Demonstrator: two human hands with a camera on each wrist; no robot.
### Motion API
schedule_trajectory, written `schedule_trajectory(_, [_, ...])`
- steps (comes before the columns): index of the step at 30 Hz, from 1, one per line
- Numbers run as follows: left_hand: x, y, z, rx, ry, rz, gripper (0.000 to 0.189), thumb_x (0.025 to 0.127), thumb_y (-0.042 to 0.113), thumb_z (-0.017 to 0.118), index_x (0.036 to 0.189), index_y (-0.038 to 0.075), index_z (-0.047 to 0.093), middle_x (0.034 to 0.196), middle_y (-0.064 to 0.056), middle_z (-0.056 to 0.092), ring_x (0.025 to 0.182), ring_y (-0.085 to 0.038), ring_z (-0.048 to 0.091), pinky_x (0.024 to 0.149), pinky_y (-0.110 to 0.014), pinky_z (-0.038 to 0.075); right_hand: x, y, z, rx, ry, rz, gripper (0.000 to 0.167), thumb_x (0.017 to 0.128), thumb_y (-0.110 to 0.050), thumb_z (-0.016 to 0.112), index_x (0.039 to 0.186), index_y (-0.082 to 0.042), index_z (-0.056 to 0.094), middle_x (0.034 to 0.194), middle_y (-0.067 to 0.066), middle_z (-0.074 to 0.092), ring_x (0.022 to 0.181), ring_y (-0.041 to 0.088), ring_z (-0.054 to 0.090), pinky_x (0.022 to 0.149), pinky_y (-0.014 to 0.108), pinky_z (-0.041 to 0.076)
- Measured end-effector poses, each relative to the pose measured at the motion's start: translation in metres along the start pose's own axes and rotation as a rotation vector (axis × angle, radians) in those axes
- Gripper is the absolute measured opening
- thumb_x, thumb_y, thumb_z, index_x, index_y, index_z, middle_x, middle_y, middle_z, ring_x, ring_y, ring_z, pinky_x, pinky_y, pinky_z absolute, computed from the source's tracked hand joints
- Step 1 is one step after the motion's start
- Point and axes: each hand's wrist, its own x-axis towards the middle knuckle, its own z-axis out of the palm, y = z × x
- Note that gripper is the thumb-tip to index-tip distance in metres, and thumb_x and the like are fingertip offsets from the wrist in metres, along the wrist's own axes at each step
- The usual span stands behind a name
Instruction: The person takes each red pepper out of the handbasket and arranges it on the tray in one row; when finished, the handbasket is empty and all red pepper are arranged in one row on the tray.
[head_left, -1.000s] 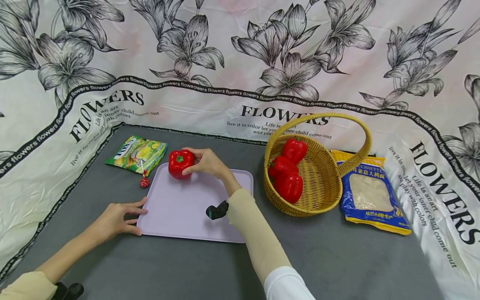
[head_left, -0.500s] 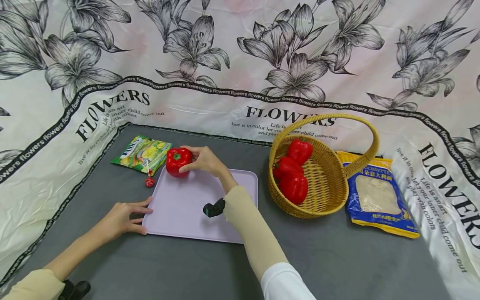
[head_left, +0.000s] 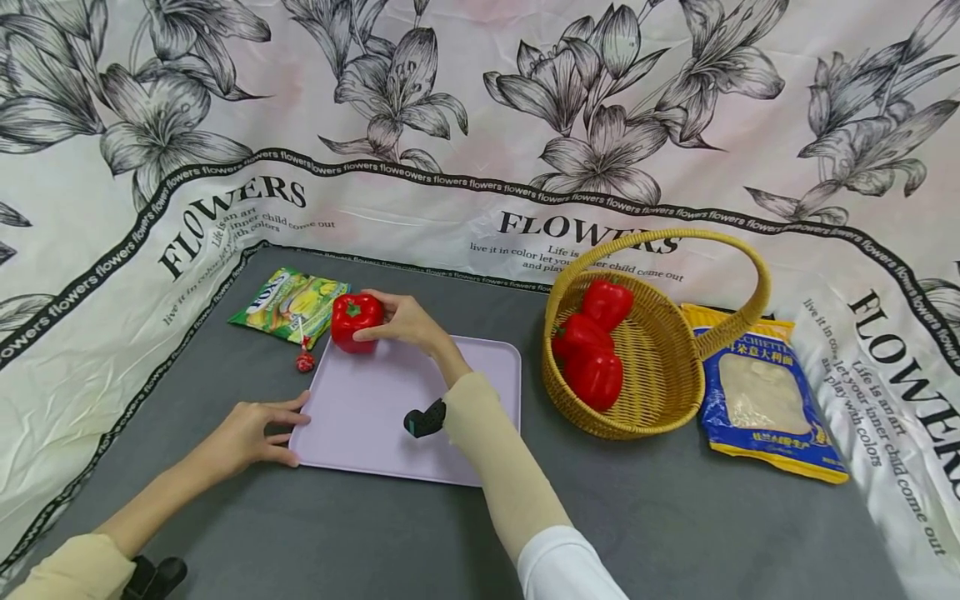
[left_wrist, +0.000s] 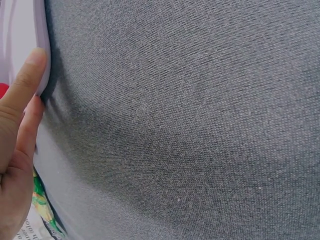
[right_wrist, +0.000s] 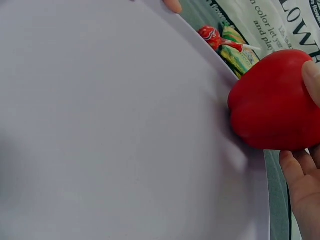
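Note:
A red bell pepper [head_left: 354,322] is at the far left corner of a lilac tray [head_left: 390,425]. My right hand [head_left: 405,321] grips this pepper from its right side, thumb in front and fingers behind. In the right wrist view the bell pepper [right_wrist: 272,102] is against the tray's raised rim, with part of the hand beyond the edge. At the tray's left edge, my left hand [head_left: 251,433] touches the rim with spread, fairly straight fingers. The left wrist view has its thumb [left_wrist: 30,72] lying against the tray's edge.
Right of the tray stands a yellow wicker basket [head_left: 652,358] with a tall handle, holding 3 red bell peppers [head_left: 596,377]. A blue and yellow pasta bag [head_left: 772,400] lies beside it. At the left are a green packet [head_left: 288,304] and a red lollipop [head_left: 304,361].
The right hand has shifted the bell pepper slightly left, closer to the tray's far left corner. The left hand stays at the rim. The head view has turned a little left.

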Motion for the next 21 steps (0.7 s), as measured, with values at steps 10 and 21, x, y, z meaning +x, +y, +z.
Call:
schedule_trajectory(10, [-0.001, -0.001, 0.0, -0.007, 0.013, -0.004, 0.056, 0.064, 0.015, 0.087, 0.11, -0.011, 0.067, 0.132, -0.033, 0.047, 0.097, -0.031, 0.066, 0.071, -0.028, 0.057, 0.0, 0.001, 0.002, -0.043, -0.017, -0.008, 0.07, 0.079, -0.011, 0.08, 0.141, -0.014, 0.049, 0.137, 0.005, 0.055, 0.118, 0.013, 0.053, 0.093, 0.024, 0.048])
schedule_trajectory(21, [-0.002, -0.003, 0.001, -0.007, 0.017, 0.002, 0.056, 0.065, 0.016, 0.087, 0.11, -0.01, 0.067, 0.132, -0.033, 0.047, 0.096, -0.029, 0.066, 0.071, -0.029, 0.057, -0.013, -0.012, 0.004, -0.018, 0.011, -0.031, 0.066, 0.079, -0.011, 0.079, 0.139, -0.011, 0.051, 0.134, 0.008, 0.055, 0.112, 0.02, 0.054, 0.088, 0.027, 0.051])
